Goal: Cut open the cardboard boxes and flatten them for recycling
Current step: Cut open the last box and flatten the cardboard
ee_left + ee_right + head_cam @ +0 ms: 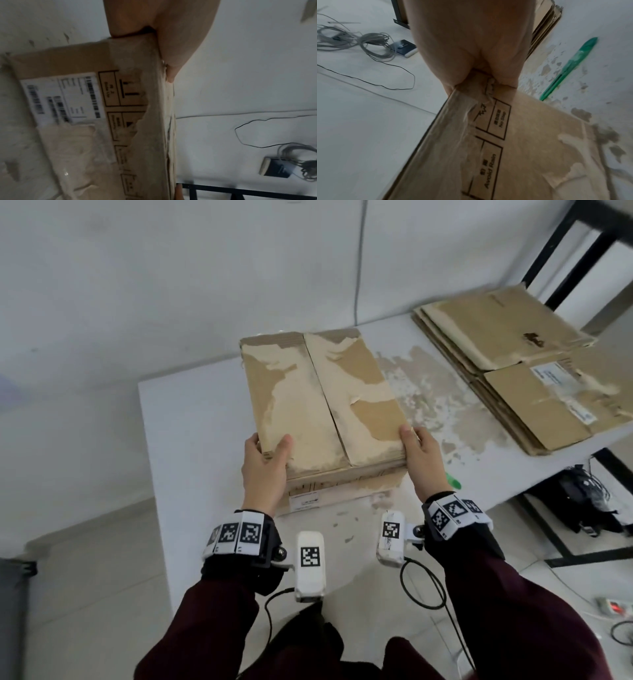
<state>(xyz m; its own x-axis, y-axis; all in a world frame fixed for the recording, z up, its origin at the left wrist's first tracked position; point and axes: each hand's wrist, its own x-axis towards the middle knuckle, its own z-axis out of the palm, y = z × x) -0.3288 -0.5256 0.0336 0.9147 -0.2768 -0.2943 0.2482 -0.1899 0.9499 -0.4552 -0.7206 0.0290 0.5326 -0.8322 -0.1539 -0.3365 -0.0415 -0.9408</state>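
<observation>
A worn brown cardboard box with torn, peeling top flaps sits on the white table. My left hand grips its near left corner, thumb on top. At the near right corner my right hand grips the same way. In the left wrist view the box shows a white barcode label and printed handling symbols under my left hand. The right wrist view shows my right hand clamped over the box edge. A green utility knife lies on the table just right of that hand.
A stack of flattened cardboard lies at the table's far right. Behind it stands a black metal rack. Cables and dark gear sit on the floor under the table's right side, with a power strip nearby.
</observation>
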